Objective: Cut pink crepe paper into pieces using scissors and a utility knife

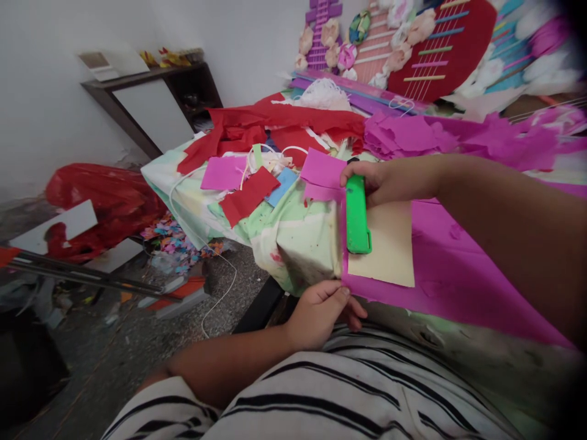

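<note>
My right hand grips a green plastic utility knife near its far end; no blade is visible. The knife lies along the left side of a cream card. Under the card is a large magenta sheet of crepe-like paper, which stretches off to the right beneath my forearm. At the near left corner of that sheet, my left hand pinches the paper's edge between thumb and finger. A small pink paper piece sits just beyond my right fingertips.
A stained pale green cloth covers the table. Red paper scraps and crumpled magenta paper lie behind. Decorated boards lean at the wall. A white cord hangs to the floor, near a red plastic bag.
</note>
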